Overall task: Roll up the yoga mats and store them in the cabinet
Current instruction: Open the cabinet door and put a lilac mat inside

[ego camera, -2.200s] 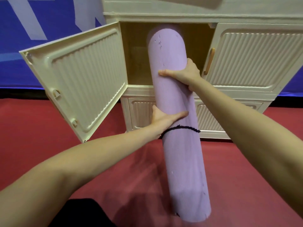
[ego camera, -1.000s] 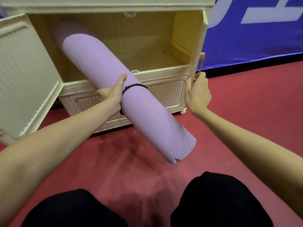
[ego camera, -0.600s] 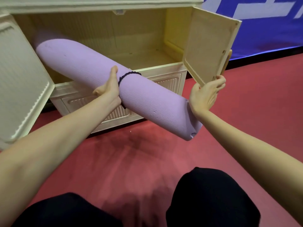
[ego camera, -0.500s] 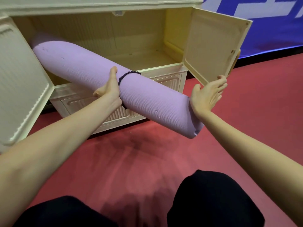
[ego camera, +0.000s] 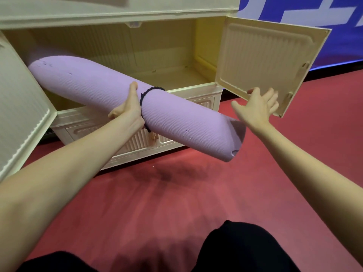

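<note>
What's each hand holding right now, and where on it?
The left hand grips the rolled purple mat near its middle, beside the black band. The right hand is open, holding nothing, in front of the right cabinet door.

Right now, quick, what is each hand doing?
Left hand: closed round the rolled purple yoga mat, holding it.
Right hand: open, fingers spread, holding nothing, by the cabinet door.

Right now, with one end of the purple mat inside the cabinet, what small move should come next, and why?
Probably bring the right hand to the mat's outer end and swing it in. That end juts past the cabinet's front edge, the left hand holds the middle, and the right door stands open.
</note>
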`<state>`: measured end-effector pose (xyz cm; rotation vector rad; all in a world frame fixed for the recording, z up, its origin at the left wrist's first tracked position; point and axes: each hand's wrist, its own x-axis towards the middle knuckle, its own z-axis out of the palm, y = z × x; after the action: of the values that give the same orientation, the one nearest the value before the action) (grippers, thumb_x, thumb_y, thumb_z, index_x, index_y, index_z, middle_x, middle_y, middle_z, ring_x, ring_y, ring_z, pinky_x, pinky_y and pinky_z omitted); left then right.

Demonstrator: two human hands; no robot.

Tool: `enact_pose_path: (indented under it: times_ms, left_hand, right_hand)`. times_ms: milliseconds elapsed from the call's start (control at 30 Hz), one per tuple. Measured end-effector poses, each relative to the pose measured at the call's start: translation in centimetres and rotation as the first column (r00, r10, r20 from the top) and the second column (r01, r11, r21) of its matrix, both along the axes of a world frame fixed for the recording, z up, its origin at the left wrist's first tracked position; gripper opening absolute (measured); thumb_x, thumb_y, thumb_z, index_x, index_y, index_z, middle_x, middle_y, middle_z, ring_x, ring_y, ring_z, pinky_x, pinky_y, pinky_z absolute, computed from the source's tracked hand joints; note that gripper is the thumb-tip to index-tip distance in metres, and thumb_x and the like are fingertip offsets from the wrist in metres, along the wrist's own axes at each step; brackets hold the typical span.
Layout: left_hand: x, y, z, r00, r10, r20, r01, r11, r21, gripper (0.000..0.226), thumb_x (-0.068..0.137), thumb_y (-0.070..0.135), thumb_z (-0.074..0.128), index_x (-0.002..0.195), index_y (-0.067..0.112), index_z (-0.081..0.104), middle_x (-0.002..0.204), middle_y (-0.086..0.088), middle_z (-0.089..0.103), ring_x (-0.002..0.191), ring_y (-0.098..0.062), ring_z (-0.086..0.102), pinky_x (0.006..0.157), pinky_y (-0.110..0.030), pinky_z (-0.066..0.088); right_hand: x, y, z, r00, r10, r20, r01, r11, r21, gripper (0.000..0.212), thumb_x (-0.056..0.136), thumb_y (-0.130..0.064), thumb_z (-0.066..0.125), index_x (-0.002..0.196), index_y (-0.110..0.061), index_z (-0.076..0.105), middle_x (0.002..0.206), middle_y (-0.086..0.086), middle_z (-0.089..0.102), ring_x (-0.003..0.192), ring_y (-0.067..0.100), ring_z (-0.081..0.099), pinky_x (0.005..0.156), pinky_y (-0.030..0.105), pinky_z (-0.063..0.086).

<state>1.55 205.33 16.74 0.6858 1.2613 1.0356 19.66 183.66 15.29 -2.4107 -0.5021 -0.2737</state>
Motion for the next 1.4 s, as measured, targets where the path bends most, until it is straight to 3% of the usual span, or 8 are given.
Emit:
enact_pose_path:
  times_ms: [167, 267, 533, 733, 867, 1033, 1200, 1400]
  left_hand:
    - [1.5, 0.4, 1.0, 1.000, 0.001, -0.016, -0.002, 0.999, -0.038, 0.113, 0.033, 0.064, 0.084, 0.127, 0.016, 0.045, 0.113, 0.000, 0.062, 0.077, -0.030, 0.066, 0.051, -0.065, 0.050]
    - [2.6, 0.5, 2.3, 0.998, -0.051, -0.026, 0.050, 0.997, -0.051, 0.089, 0.046, 0.063, 0.084, 0.115, 0.019, 0.050, 0.105, 0.000, 0.064, 0.075, -0.030, 0.066, 0.058, -0.063, 0.053]
    - [3.8, 2.4, 2.0, 0.969, -0.245, 0.037, 0.246, 0.967, -0.058, 0.098, 0.044, 0.072, 0.075, 0.124, 0.020, 0.051, 0.116, -0.006, 0.061, 0.085, -0.037, 0.066, 0.052, -0.067, 0.050]
    - [0.8, 2.3, 1.3, 0.699, -0.484, -0.526, 0.571, 0.821, 0.003, 0.098, 0.078, 0.084, 0.021, 0.131, 0.007, 0.047, 0.108, -0.025, 0.066, 0.085, -0.039, 0.068, 0.080, -0.046, 0.054]
    - [-2.2, 4.7, -0.2, 0.278, 0.339, -0.899, 0.673, 0.599, 0.434, 0.079, 0.085, 0.074, 0.029, 0.078, 0.004, 0.066, 0.074, -0.015, 0.069, 0.079, -0.035, 0.066, 0.072, -0.037, 0.049]
    - [-2.5, 7.2, 0.4, 0.309, 0.592, -0.744, 0.919, 0.015, 0.394, 0.108, 0.054, 0.064, 0.079, 0.136, 0.007, 0.038, 0.126, -0.020, 0.046, 0.112, -0.034, 0.044, 0.095, -0.049, 0.037]
    - [0.2, 8.8, 1.8, 0.110, 0.549, -0.828, 0.985, 0.052, 0.165, 0.142, 0.041, 0.074, 0.078, 0.153, 0.017, 0.011, 0.151, -0.019, 0.026, 0.140, -0.039, 0.021, 0.112, -0.064, 0.006]
    - [0.5, 9.9, 1.6, 0.227, 0.554, -0.801, 0.962, 0.002, 0.273, 0.123, 0.042, 0.067, 0.080, 0.146, 0.023, 0.031, 0.140, -0.004, 0.041, 0.127, -0.029, 0.038, 0.105, -0.065, 0.018]
  right_hand:
    - [-0.9, 1.6, 1.4, 0.850, 0.525, -0.035, -0.509, 0.804, -0.307, 0.123, 0.036, -0.097, 0.048, 0.136, -0.026, 0.041, 0.139, 0.005, 0.043, 0.133, 0.026, 0.038, 0.111, 0.047, 0.029]
    - [-0.3, 3.1, 1.4, 0.769, 0.625, 0.135, -0.412, 0.645, -0.644, 0.148, 0.029, -0.089, 0.065, 0.150, -0.019, 0.015, 0.141, 0.013, 0.039, 0.131, 0.035, 0.037, 0.109, 0.048, 0.029]
    - [3.9, 5.4, 3.2, 0.697, 0.628, 0.346, -0.295, 0.691, -0.660, 0.131, 0.040, -0.063, 0.079, 0.150, -0.030, 0.015, 0.129, 0.011, 0.045, 0.117, 0.035, 0.045, 0.097, 0.048, 0.034]
    - [5.4, 6.3, 4.4, 0.673, 0.633, 0.382, -0.284, 0.698, -0.658, 0.126, 0.040, -0.060, 0.080, 0.148, -0.032, 0.021, 0.127, 0.013, 0.047, 0.115, 0.037, 0.047, 0.094, 0.048, 0.034]
    - [5.5, 6.8, 4.7, 0.685, 0.632, 0.362, -0.287, 0.691, -0.663, 0.125, 0.040, -0.058, 0.081, 0.147, -0.034, 0.019, 0.126, 0.011, 0.047, 0.114, 0.037, 0.046, 0.095, 0.048, 0.034]
    - [5.3, 7.5, 5.0, 0.711, 0.621, 0.331, -0.295, 0.690, -0.661, 0.126, 0.040, -0.053, 0.083, 0.146, -0.034, 0.019, 0.127, 0.011, 0.047, 0.117, 0.037, 0.045, 0.097, 0.049, 0.034]
    - [5.1, 7.6, 4.8, 0.721, 0.611, 0.327, -0.290, 0.695, -0.657, 0.129, 0.041, -0.051, 0.082, 0.148, -0.034, 0.013, 0.129, 0.012, 0.044, 0.119, 0.036, 0.042, 0.101, 0.051, 0.032]
    - [4.5, 8.2, 2.8, 0.658, 0.589, 0.468, -0.232, 0.751, -0.618, 0.142, 0.032, -0.046, 0.089, 0.152, -0.025, 0.015, 0.140, 0.023, 0.035, 0.125, 0.044, 0.036, 0.107, 0.060, 0.022]
